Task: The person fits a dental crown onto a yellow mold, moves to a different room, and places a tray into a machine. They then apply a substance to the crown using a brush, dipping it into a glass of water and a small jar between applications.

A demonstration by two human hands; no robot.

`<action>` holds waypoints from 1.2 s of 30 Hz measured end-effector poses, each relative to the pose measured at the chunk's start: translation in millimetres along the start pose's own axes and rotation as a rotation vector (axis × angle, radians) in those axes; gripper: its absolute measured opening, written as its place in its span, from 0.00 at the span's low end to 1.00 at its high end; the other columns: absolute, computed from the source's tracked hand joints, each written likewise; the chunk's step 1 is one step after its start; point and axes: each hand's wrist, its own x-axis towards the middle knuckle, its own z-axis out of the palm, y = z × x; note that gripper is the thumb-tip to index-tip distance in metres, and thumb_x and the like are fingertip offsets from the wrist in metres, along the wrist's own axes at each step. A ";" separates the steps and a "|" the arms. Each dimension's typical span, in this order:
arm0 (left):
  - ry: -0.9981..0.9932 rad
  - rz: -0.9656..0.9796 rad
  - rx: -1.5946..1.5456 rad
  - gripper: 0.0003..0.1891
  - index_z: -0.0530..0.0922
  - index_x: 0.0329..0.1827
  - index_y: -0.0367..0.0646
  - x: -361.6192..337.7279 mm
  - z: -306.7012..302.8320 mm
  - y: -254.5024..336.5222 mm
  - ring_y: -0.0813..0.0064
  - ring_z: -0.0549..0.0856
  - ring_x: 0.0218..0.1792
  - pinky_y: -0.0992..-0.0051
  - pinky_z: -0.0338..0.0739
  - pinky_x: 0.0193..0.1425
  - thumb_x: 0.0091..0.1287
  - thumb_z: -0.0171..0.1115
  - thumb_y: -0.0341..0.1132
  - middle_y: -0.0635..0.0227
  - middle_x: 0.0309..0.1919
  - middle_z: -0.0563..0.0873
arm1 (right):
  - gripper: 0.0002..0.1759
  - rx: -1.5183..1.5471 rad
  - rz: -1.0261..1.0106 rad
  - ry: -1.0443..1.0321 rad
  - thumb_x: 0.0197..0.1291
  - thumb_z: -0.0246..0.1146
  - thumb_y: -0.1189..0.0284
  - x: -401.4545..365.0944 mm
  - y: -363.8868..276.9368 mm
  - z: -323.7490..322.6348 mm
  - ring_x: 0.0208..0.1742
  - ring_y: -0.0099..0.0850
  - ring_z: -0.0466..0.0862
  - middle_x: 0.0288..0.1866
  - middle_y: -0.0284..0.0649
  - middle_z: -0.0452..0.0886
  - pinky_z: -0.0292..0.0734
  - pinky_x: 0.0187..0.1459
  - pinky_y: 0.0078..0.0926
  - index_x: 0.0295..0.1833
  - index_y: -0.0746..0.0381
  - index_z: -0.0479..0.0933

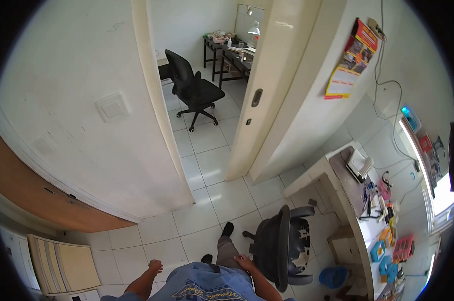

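Note:
My left hand (155,266) hangs beside my body over the floor tiles, its fingers curled, and whatever they might hold is too small to make out. Close to my thigh, my right hand (244,262) rests by the grey-brown trousers (227,253), with its fingers partly bent and their tips hard to see. Between both arms is the blue shirt (202,282) with yellow lettering. A dark shoe (227,230) is planted forward on the white tiles; the other shoe (207,258) shows near the shirt's hem.
A worn black chair (277,246) stands at the right, before a cluttered workbench (350,190) and blue bin (333,277). Ahead, a sliding door (257,90) borders a doorway; beyond are an office chair (189,83) and dark tables. A drawer cabinet (71,263) is at lower left.

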 end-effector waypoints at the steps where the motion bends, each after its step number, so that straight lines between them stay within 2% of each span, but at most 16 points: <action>1: -0.032 -0.050 -0.051 0.14 0.76 0.51 0.39 -1.4 10.3 2.6 0.57 0.85 0.42 0.50 0.82 0.44 0.68 0.54 0.37 0.54 0.44 0.83 | 0.45 -0.013 -0.012 -0.008 0.60 0.60 0.38 22.1 -8.9 -3.5 0.71 0.45 0.73 0.69 0.52 0.74 0.66 0.70 0.39 0.70 0.63 0.72; 2: -0.095 -0.159 -0.021 0.17 0.75 0.55 0.40 -3.1 22.8 11.1 0.55 0.82 0.48 0.45 0.78 0.46 0.69 0.57 0.41 0.54 0.51 0.81 | 0.49 -0.008 0.035 -0.013 0.58 0.60 0.36 49.3 -9.7 -3.7 0.73 0.47 0.71 0.71 0.56 0.71 0.64 0.71 0.40 0.72 0.63 0.68; 3: -0.086 -0.210 0.185 0.23 0.78 0.57 0.38 -36.7 38.0 44.9 0.51 0.81 0.52 0.45 0.76 0.50 0.70 0.58 0.49 0.54 0.53 0.82 | 0.52 -0.003 0.083 -0.016 0.56 0.60 0.35 72.5 -13.5 -7.4 0.74 0.49 0.69 0.72 0.59 0.69 0.62 0.73 0.41 0.75 0.64 0.65; 4: -0.180 -0.085 0.249 0.29 0.81 0.54 0.34 -53.3 48.9 61.3 0.43 0.82 0.52 0.48 0.78 0.51 0.71 0.54 0.56 0.47 0.52 0.85 | 0.52 -0.013 0.071 -0.023 0.56 0.60 0.35 89.9 -23.6 -17.8 0.74 0.49 0.69 0.72 0.59 0.69 0.62 0.73 0.41 0.75 0.64 0.65; 6: -0.298 0.016 0.374 0.29 0.81 0.55 0.35 -41.7 72.6 90.7 0.41 0.82 0.52 0.47 0.78 0.51 0.72 0.53 0.56 0.46 0.52 0.84 | 0.55 -0.129 -0.013 -0.126 0.57 0.52 0.29 132.4 -37.1 -41.5 0.74 0.50 0.69 0.72 0.58 0.70 0.59 0.74 0.42 0.72 0.68 0.68; 9: -0.355 0.069 0.460 0.29 0.80 0.56 0.35 -17.7 100.7 147.2 0.40 0.82 0.52 0.46 0.78 0.52 0.72 0.52 0.56 0.44 0.53 0.84 | 0.54 -0.249 0.004 -0.230 0.57 0.53 0.29 236.4 -13.2 -70.3 0.72 0.53 0.71 0.68 0.62 0.73 0.63 0.71 0.41 0.67 0.70 0.73; 10: -0.350 0.078 0.483 0.29 0.80 0.56 0.35 -7.1 110.1 167.0 0.39 0.82 0.52 0.45 0.77 0.52 0.73 0.51 0.56 0.44 0.53 0.84 | 0.54 -0.268 -0.015 -0.226 0.57 0.53 0.29 237.7 -47.4 -97.2 0.72 0.53 0.71 0.68 0.62 0.73 0.63 0.71 0.41 0.67 0.70 0.73; 12: -0.328 0.102 0.499 0.29 0.79 0.57 0.35 11.4 130.3 212.2 0.38 0.82 0.52 0.44 0.77 0.53 0.73 0.50 0.56 0.43 0.53 0.83 | 0.53 -0.348 0.136 -0.048 0.57 0.51 0.28 216.1 -109.4 -150.6 0.68 0.54 0.75 0.63 0.63 0.76 0.70 0.66 0.41 0.61 0.71 0.77; 15: -0.271 0.164 0.537 0.29 0.79 0.58 0.36 35.0 165.0 271.1 0.36 0.82 0.53 0.43 0.77 0.54 0.74 0.48 0.55 0.41 0.54 0.83 | 0.53 -0.458 0.145 0.024 0.57 0.51 0.28 253.1 -134.5 -192.6 0.65 0.54 0.78 0.60 0.62 0.79 0.73 0.63 0.43 0.59 0.72 0.78; 16: -0.245 0.183 0.553 0.29 0.79 0.58 0.36 45.2 176.2 287.0 0.36 0.82 0.53 0.42 0.77 0.54 0.74 0.48 0.55 0.41 0.54 0.83 | 0.51 -0.386 0.249 -0.156 0.57 0.53 0.31 262.8 -152.0 -208.9 0.68 0.52 0.76 0.62 0.61 0.78 0.68 0.68 0.43 0.60 0.71 0.78; 19: -0.150 0.275 0.599 0.29 0.78 0.59 0.36 71.4 202.0 335.5 0.34 0.82 0.53 0.41 0.77 0.55 0.75 0.46 0.55 0.39 0.54 0.82 | 0.48 -0.291 0.301 -0.145 0.60 0.51 0.33 343.7 -100.4 -213.4 0.66 0.52 0.77 0.59 0.62 0.80 0.70 0.67 0.40 0.58 0.72 0.79; 21: -0.059 0.473 0.590 0.27 0.77 0.57 0.31 62.6 203.2 378.1 0.34 0.83 0.49 0.48 0.77 0.57 0.76 0.45 0.50 0.36 0.47 0.84 | 0.48 -0.292 0.235 -0.198 0.61 0.52 0.33 338.1 -132.4 -237.7 0.66 0.51 0.77 0.60 0.61 0.80 0.70 0.67 0.40 0.59 0.71 0.78; 25: -0.034 0.499 0.448 0.28 0.72 0.61 0.30 97.2 210.0 439.9 0.35 0.83 0.49 0.47 0.77 0.57 0.73 0.49 0.49 0.37 0.47 0.84 | 0.48 -0.309 0.099 -0.307 0.61 0.53 0.34 338.3 -177.3 -278.2 0.67 0.50 0.77 0.62 0.58 0.79 0.70 0.67 0.40 0.63 0.71 0.76; 28: 0.127 0.468 0.481 0.33 0.64 0.68 0.35 113.4 210.6 520.1 0.36 0.83 0.50 0.49 0.77 0.58 0.66 0.54 0.48 0.38 0.45 0.84 | 0.48 -0.316 -0.016 -0.349 0.62 0.53 0.34 355.6 -198.8 -295.1 0.67 0.48 0.77 0.64 0.57 0.78 0.70 0.67 0.40 0.65 0.70 0.74; 32: 0.108 0.457 0.653 0.30 0.68 0.65 0.36 156.1 210.4 644.4 0.37 0.83 0.51 0.49 0.77 0.59 0.66 0.51 0.49 0.37 0.48 0.83 | 0.49 -0.149 0.169 -0.187 0.62 0.53 0.33 378.8 -251.1 -300.6 0.66 0.48 0.78 0.64 0.56 0.78 0.71 0.66 0.41 0.66 0.70 0.74; 36: 0.089 0.443 0.651 0.25 0.73 0.59 0.36 163.5 158.3 735.8 0.40 0.84 0.51 0.48 0.77 0.59 0.68 0.48 0.47 0.40 0.47 0.84 | 0.49 0.031 0.293 -0.033 0.62 0.53 0.33 396.6 -314.5 -301.9 0.65 0.48 0.79 0.65 0.55 0.78 0.72 0.65 0.42 0.66 0.69 0.73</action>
